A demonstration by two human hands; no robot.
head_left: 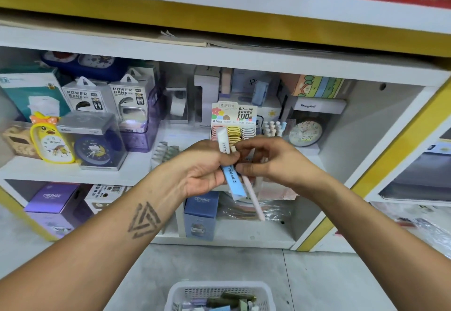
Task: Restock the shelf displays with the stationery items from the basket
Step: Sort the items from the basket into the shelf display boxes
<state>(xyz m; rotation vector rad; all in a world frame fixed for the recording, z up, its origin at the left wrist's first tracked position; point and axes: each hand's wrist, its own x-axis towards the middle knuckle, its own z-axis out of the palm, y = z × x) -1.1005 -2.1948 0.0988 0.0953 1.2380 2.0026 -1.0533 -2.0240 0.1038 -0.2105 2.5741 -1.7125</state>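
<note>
Your left hand [205, 166]: grasping a blue-and-white pen [230, 169], held upright before the shelf [170, 169]. Your right hand [266, 161]: fingertips pinching a pink pen [252, 193] just beside the blue one, tip slanting down. Lead display [233, 125]: directly behind both hands. Basket [220, 295]: on the floor below, holding more stationery.

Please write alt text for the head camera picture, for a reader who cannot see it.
Two hands meet before a shop shelf: the left hand grips a blue and white pen, the right hand pinches a pink pen. Clocks and boxes fill the shelf; a white basket sits below.
</note>
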